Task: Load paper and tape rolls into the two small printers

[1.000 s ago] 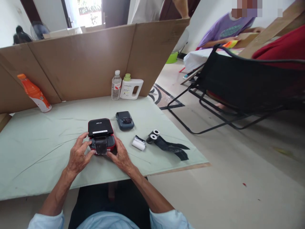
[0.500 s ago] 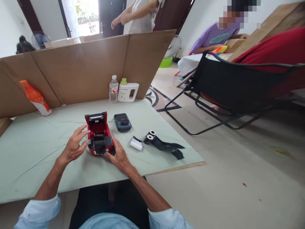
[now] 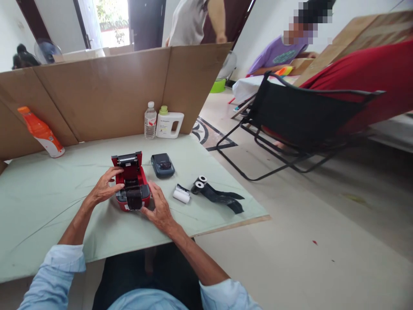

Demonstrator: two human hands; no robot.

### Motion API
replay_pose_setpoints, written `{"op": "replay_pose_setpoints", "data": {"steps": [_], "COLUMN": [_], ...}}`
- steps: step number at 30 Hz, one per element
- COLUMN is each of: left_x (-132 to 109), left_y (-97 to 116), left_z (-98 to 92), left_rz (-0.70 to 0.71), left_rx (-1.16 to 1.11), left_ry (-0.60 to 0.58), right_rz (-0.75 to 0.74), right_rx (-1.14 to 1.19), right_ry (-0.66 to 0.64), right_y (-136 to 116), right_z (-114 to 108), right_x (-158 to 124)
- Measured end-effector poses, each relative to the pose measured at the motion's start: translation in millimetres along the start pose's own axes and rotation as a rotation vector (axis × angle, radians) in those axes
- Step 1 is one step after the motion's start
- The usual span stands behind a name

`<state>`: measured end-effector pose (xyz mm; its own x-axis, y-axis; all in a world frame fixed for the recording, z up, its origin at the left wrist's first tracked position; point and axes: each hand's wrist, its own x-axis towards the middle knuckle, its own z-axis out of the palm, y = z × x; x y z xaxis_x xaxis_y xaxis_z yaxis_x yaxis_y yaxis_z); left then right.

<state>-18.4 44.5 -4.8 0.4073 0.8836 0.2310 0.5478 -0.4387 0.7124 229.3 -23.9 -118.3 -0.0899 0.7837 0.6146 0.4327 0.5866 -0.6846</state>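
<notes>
Both forearms reached forward from rolled pale-blue sleeves, bare from the elbow down, and converged toward one another. The left hand lay palm down with the wrist slightly raised, its fingers bent and spread, the index and thumb curled inward toward the right hand as if pinching at what sat between them. The right hand rested lower and nearer the body, palm down, wrist nearly flat, thumb stretched leftward toward the left hand and the other fingers loosely extended forward. Neither hand was closed into a fist; the two stood near each other without touching.
</notes>
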Motion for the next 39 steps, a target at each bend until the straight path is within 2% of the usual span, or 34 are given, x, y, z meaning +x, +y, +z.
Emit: {"op": "replay_pose_setpoints", "data": {"steps": [4,9,12,14,17,20,23,25,29,33,36,39], "left_x": [-1,3,7,9,9,7,6,5,8,13,21,26], "left_y": [-8,-6,-6,-7,-8,-7,0,7,24,33,32,35], "left_z": [10.5,14.5,13.2,12.4,12.8,14.2,13.9,11.7,3.8,-2.5,-4.9,-5.9], "left_rz": [-0.006,-0.006,-0.039,-0.062,-0.092,-0.114,-0.117,-0.082,0.011,0.024,0.028,0.039], "left_rx": [-0.05,-0.019,0.008,0.017,0.038,0.046,0.056,0.078,0.113,0.13,0.164,0.198], "left_ry": [0.099,0.197,0.332,0.364,0.32,0.276,0.242,0.2,0.077,-0.035,-0.014,-0.027], "right_rz": [-0.155,-0.323,-0.356,-0.345,-0.279,-0.143,-0.005,0.033,0.049,0.006,-0.024,-0.016], "right_rx": [-0.138,-0.217,-0.185,-0.141,-0.051,0.08,0.236,0.306,0.35,0.402,0.434,0.448], "right_ry": [0.046,-0.023,-0.038,-0.032,-0.014,-0.013,-0.027,-0.05,-0.063,-0.008,0.0,0.065], "right_y": [-11,-26,-31,-34,-39,-48,-58,-62,-70,-84,-93,-98], "right_z": [-15,-25,-22,-20,-21,-29,-40,-44,-43,-39,-43,-57], "right_x": [13,32,37,37,38,46,66,84,115,125,123,117]}}
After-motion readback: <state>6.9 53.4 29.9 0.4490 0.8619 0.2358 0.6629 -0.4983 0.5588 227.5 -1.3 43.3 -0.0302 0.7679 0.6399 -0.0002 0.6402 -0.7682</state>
